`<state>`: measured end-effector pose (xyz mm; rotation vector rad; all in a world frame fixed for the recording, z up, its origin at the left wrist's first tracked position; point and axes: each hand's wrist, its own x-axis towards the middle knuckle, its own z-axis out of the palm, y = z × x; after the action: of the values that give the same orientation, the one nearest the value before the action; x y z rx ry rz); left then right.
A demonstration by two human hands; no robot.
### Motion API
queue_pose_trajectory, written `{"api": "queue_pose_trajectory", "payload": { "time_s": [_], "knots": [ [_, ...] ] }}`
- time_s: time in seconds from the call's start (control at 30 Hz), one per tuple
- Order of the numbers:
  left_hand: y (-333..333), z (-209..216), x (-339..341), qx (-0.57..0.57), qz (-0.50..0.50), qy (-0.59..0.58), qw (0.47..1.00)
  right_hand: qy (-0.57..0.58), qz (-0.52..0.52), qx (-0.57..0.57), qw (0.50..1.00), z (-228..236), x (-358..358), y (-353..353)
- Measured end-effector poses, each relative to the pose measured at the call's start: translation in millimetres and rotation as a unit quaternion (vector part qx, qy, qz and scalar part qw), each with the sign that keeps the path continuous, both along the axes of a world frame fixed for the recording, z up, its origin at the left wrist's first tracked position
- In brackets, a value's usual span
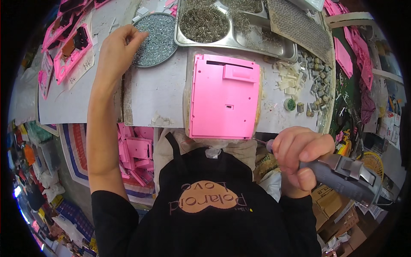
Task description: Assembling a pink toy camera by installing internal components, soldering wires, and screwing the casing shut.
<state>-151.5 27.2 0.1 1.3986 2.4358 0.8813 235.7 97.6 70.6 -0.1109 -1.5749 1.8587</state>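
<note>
My left hand [118, 50] is at the left rim of a round metal dish [174, 53] full of small silvery screws [156, 36]. Its thumb and fingers are pinched together over them, and what they hold is too small to make out. My right hand [299, 152] is wrapped round a grey electric screwdriver [342, 173], its tip pointing left toward the lower right corner of a pink plastic casing [224, 103]. That casing lies flat on a plastic-wrapped pad in front of me, with a slot near its far edge and several small holes.
Behind the casing stands a steel compartment tray [182, 40] with piles of small dark metal parts. White plastic pieces [291, 81] and small metal cylinders [319, 81] lie to the right. Pink casings [77, 53] sit at the far left, and more pink parts [139, 150] are below the table.
</note>
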Motion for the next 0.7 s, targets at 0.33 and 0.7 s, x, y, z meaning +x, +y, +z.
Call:
{"api": "queue_pose_trajectory", "payload": {
  "time_s": [0.33, 0.7],
  "knots": [
    [-38, 3, 158, 0.151, -0.373, -0.034, 0.915, -0.012, 0.032, 0.123, 0.992, -13, -15, -6],
    [-40, -6, 159, 0.143, -0.367, -0.05, 0.918, 0.054, 0.061, 0.097, 0.992, -19, -42, 17]
  ]
}}
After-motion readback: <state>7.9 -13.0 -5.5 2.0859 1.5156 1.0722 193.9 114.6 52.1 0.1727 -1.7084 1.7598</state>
